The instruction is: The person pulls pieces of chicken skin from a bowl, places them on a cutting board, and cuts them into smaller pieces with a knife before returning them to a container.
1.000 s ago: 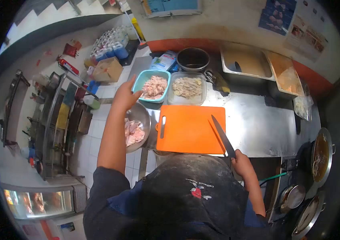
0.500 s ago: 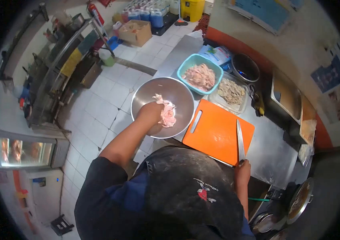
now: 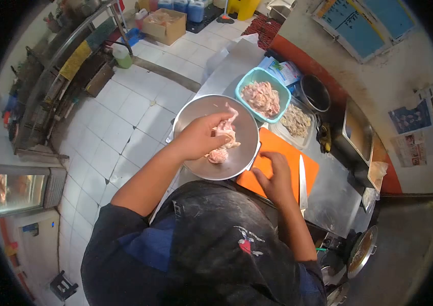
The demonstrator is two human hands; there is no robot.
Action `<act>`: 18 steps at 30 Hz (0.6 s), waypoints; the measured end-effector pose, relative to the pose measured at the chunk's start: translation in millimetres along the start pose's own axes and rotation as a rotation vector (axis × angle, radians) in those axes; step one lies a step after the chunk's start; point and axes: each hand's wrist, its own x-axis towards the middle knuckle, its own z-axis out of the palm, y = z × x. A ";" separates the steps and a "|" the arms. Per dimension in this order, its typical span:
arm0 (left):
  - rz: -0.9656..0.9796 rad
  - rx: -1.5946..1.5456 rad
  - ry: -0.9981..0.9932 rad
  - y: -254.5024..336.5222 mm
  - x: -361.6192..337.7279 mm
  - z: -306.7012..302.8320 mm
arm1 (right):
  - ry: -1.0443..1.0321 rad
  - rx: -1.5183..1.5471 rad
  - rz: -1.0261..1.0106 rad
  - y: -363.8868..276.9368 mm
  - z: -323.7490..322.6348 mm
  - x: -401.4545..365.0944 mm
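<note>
My left hand (image 3: 200,136) is closed on pale pink raw meat (image 3: 230,133) over the large steel bowl (image 3: 244,162); a further lump sits lower in the bowl. My right hand (image 3: 276,177) hovers at the orange cutting board (image 3: 260,171), thumb and fingers apart, holding nothing. The knife (image 3: 302,183) lies along the board's right side, blade pointing away from me. Beyond the steel bowl stands a light blue tub (image 3: 282,93) heaped with raw meat strips (image 3: 260,98). Beside it, a clear container holds greyish pieces (image 3: 296,121).
A dark round pan (image 3: 314,93) and steel trays (image 3: 355,133) stand along the wall side of the steel counter (image 3: 334,191). At the lower right is a round pan (image 3: 363,251). A cardboard box (image 3: 164,26) stands on the tiled floor.
My right hand has let go of the knife and moved left over the board. The meat in my left hand has been lifted, and the view has shifted.
</note>
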 end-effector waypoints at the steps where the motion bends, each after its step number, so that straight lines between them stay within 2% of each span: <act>1: -0.001 -0.076 -0.016 -6.1 -0.5 1.8 | 0.013 0.110 -0.014 -20.1 8.0 21.8; 3: -0.025 -0.113 -0.029 -7.8 -3.9 7.8 | 0.017 0.212 -0.032 -37.9 27.3 47.8; 5: -0.051 -0.150 -0.036 -11.1 -7.5 6.9 | -0.074 0.247 0.168 -34.5 48.6 58.4; 8: -0.095 0.568 0.051 -7.1 -18.3 -2.9 | -0.050 0.253 0.161 -22.1 58.3 57.7; 9: -0.099 0.555 0.057 -5.6 -21.4 -5.5 | -0.050 0.246 0.157 -18.6 58.0 56.3; 11: -0.415 0.880 -0.028 -6.5 -23.7 -10.4 | -0.086 0.228 0.170 -13.3 54.2 54.3; 12: -0.418 0.871 -0.026 -13.1 -27.1 -11.1 | -0.109 0.217 0.183 -12.4 53.1 54.1; 14: 0.259 0.690 0.148 -28.6 -34.8 -10.8 | -0.130 0.280 0.193 -9.8 56.1 53.5; 16: 0.290 0.577 0.134 -20.7 -30.4 -1.7 | -0.147 0.347 0.205 -20.6 52.8 57.6; 18: 0.321 0.467 0.117 -17.2 -27.7 4.3 | -0.150 0.271 0.175 -35.6 46.0 60.7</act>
